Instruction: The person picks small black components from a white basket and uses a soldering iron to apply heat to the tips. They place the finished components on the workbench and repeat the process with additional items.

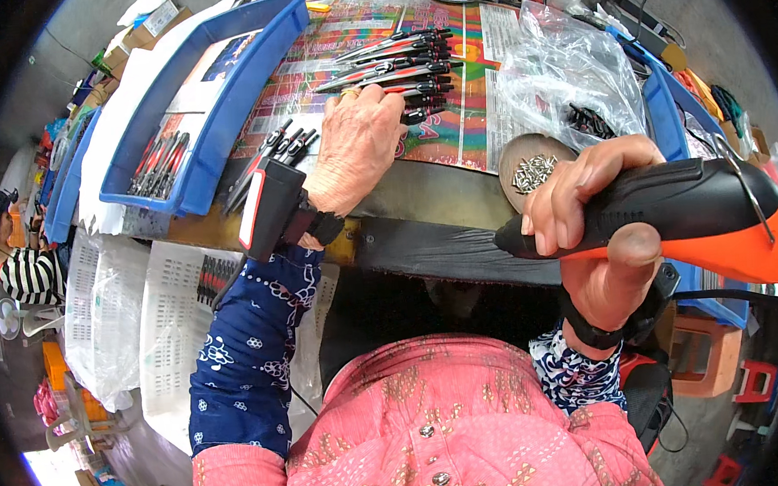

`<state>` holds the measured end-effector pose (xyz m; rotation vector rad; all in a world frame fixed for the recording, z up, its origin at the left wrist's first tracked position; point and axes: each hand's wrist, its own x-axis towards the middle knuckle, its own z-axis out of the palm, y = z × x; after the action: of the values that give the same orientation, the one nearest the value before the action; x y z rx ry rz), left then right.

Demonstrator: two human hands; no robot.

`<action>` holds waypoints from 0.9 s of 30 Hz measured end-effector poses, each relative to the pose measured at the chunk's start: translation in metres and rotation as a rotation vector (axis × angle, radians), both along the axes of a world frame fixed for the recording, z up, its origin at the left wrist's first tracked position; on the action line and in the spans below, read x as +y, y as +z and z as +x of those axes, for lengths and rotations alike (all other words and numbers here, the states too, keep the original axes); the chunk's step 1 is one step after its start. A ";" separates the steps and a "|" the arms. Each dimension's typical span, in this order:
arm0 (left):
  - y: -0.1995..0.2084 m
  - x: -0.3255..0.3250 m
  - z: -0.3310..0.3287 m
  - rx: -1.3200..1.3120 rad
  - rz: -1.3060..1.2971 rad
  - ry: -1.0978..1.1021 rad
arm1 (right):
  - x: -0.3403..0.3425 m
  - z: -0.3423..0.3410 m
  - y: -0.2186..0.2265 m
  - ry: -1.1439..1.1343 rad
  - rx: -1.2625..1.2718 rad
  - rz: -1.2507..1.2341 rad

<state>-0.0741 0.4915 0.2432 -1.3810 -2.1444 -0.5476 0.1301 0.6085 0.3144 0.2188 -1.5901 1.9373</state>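
Note:
My right hand [596,204] grips a black and orange power screwdriver [685,203], its narrow end pointing left over the table's front edge. My left hand [360,138] rests at the near side of a pile of slim pen-shaped items [396,60] in black, silver and red. Its fingers are bent and pressed together; their tips, and anything between them, are hidden. Several more pen-shaped items [268,161] lie left of that wrist, partly behind a black and white device strapped to it. Beyond the right hand sits a round dish [513,155] of small silver metal pieces [534,172].
A long blue tray [213,138] at the left holds more pen-shaped items. Clear plastic bags [566,72] with black parts lie at the right, beside another blue bin [666,106]. A white perforated crate [172,336] stands below the table edge. A person in stripes [30,274] is far left.

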 end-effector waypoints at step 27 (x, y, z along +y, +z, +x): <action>-0.008 -0.087 0.156 -1.981 0.700 -0.085 | -0.046 -0.001 0.018 0.042 -0.154 0.319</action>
<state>0.0819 0.4044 0.2355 -0.1669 -2.2516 -3.1988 0.1292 0.5626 0.3319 0.2387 -2.0100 1.7583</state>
